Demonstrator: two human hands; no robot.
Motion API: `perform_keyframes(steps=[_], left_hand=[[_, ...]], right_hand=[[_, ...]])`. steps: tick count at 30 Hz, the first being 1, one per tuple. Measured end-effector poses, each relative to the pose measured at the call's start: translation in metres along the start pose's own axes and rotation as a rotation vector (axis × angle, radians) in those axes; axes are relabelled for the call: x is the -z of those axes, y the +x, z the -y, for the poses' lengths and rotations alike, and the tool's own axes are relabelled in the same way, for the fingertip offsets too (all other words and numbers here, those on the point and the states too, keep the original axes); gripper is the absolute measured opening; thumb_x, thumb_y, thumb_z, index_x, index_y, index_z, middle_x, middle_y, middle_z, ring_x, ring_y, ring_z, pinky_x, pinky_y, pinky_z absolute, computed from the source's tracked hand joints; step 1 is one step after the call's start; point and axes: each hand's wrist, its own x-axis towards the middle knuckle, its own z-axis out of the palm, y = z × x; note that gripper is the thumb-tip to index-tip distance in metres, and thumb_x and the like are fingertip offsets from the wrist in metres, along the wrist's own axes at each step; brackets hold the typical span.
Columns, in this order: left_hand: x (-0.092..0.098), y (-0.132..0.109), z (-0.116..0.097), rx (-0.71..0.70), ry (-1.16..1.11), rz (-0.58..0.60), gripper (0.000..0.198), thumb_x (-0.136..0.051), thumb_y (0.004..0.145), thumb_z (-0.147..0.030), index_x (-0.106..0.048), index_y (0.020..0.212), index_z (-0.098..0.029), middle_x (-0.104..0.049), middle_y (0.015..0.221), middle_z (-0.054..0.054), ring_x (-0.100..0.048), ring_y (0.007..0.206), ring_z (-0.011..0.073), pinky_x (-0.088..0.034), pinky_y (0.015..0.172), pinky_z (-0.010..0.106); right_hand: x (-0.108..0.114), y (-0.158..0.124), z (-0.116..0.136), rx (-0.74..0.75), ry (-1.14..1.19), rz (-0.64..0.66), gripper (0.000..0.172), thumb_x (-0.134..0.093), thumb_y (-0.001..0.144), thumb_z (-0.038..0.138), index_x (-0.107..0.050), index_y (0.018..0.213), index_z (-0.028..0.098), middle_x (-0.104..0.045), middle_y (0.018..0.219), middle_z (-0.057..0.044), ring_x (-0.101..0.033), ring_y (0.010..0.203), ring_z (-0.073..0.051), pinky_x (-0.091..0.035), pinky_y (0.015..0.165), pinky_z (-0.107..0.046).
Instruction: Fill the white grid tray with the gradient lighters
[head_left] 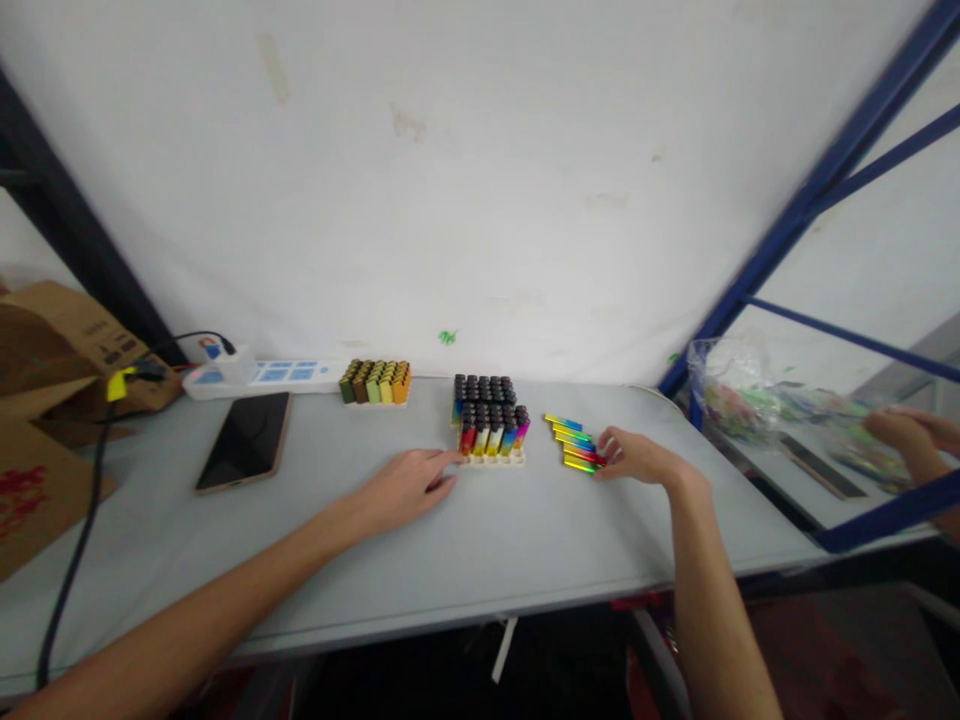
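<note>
A white tray point(495, 460) in the middle of the table holds several upright lighters point(491, 430) with black tops and colourful bodies. My left hand point(412, 485) rests beside its near left corner, index finger stretched out to touch it and the other fingers loosely bent, holding nothing visible. To the right, several shiny lighters point(574, 440) in yellow, blue, green and red lie side by side on the table. The fingers and thumb of my right hand point(630, 457) are closed around the right end of a red lighter point(589, 456) in that row.
A second block of green, brown and orange lighters point(375, 385) stands at the back left. Near it are a phone point(244, 440), a power strip point(300, 374) and a cardboard box point(67, 350). A blue frame point(780, 240) borders the right side; a person's hands show beyond it.
</note>
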Motion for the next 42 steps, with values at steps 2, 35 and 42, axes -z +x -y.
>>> perform_keyframes(steps=[2,35,42], left_hand=[[0.000,0.000,0.001,0.004,0.002,-0.002,0.032,-0.047,0.097,-0.030,-0.062,0.124,-0.022,-0.070,0.087,0.004,-0.065,0.076,0.0204,-0.048,0.073,0.028],[0.001,0.000,-0.001,0.017,-0.001,0.015,0.034,-0.047,0.096,-0.029,-0.062,0.126,-0.022,-0.069,0.085,0.003,-0.065,0.076,0.0202,-0.048,0.074,0.028],[0.001,0.000,-0.002,0.012,0.009,0.013,0.032,-0.046,0.097,-0.030,-0.063,0.123,-0.022,-0.069,0.085,0.003,-0.065,0.075,0.0205,-0.048,0.072,0.028]], right_hand=[[0.002,-0.001,0.000,0.006,-0.006,0.024,0.036,-0.080,0.072,0.033,-0.064,0.102,0.020,-0.074,0.096,-0.005,-0.068,0.087,-0.022,-0.050,0.070,-0.028],[-0.009,0.007,0.037,0.174,-0.040,0.014,0.014,-0.076,0.073,0.030,-0.072,0.082,0.020,-0.073,0.084,-0.003,-0.066,0.080,-0.024,-0.050,0.069,-0.030],[-0.001,-0.003,0.044,0.345,0.124,-0.101,0.019,-0.069,0.084,0.035,-0.071,0.095,0.021,-0.074,0.091,-0.004,-0.068,0.084,-0.022,-0.053,0.078,-0.032]])
